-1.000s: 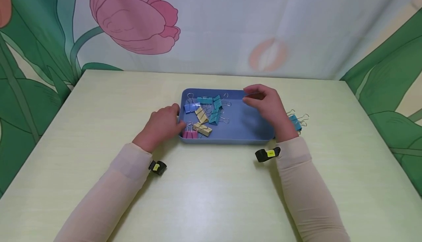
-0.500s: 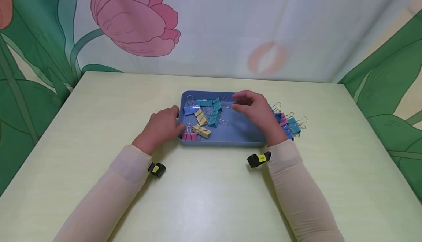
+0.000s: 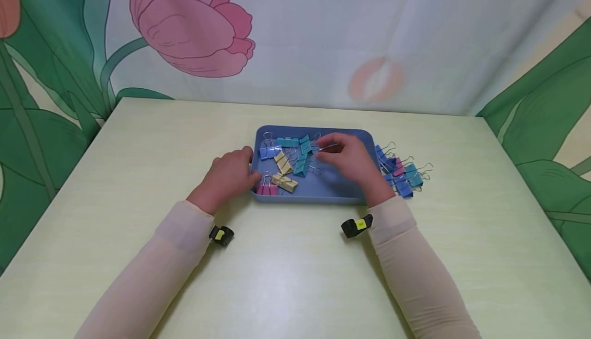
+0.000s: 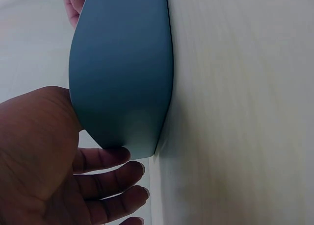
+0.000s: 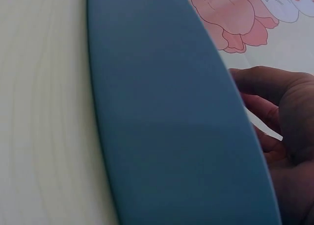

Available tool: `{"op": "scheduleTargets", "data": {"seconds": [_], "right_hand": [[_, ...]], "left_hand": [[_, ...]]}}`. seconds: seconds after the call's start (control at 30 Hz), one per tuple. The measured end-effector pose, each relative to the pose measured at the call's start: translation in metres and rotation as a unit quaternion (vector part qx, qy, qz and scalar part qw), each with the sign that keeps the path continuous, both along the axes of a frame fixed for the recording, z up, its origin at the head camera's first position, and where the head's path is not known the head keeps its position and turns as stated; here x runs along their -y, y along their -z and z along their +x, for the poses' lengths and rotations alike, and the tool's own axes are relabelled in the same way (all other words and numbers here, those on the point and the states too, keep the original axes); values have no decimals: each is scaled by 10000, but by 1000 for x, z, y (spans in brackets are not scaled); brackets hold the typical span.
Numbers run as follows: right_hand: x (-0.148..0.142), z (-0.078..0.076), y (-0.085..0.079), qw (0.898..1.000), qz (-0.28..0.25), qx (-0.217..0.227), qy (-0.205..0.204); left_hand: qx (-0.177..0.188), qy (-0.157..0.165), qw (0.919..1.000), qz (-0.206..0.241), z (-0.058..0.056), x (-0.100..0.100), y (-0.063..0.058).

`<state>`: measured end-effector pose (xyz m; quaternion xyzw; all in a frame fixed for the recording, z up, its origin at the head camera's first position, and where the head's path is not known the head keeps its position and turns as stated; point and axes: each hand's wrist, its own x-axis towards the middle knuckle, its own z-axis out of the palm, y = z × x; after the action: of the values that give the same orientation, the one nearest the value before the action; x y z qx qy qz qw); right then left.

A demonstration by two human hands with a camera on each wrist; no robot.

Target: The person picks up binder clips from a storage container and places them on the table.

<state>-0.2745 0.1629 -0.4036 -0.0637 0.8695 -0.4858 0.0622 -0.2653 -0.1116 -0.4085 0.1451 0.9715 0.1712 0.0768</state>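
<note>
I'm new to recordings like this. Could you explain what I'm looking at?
There is no machine here: it is a person working bare-handed. The wide picture is taken from the head, the two close ones from the left and right wrists. On the table sits a blue tray with blue, teal, yellow and pink clips in it; more clips lie to its right. The left hand holds the tray's left end. The right hand is over the tray, near a teal clip; whether it pinches anything is unclear.

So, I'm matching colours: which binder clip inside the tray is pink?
The pink binder clip in the near-left corner of the tray, by the left hand; the others visible inside are teal clips, yellow clips and one blue clip.
</note>
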Motion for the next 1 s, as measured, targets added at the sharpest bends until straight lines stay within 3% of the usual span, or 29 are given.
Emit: {"op": "scheduleTargets", "data": {"seconds": [0.53,1.0], "right_hand": [[13,1,4,9992,345,96,-182],[10,2,5,9998,123,82,-145]], "left_hand": [[135,-31,9999,40,1,-1,-1],[140,22,9999,42,0,0,-1]]}}
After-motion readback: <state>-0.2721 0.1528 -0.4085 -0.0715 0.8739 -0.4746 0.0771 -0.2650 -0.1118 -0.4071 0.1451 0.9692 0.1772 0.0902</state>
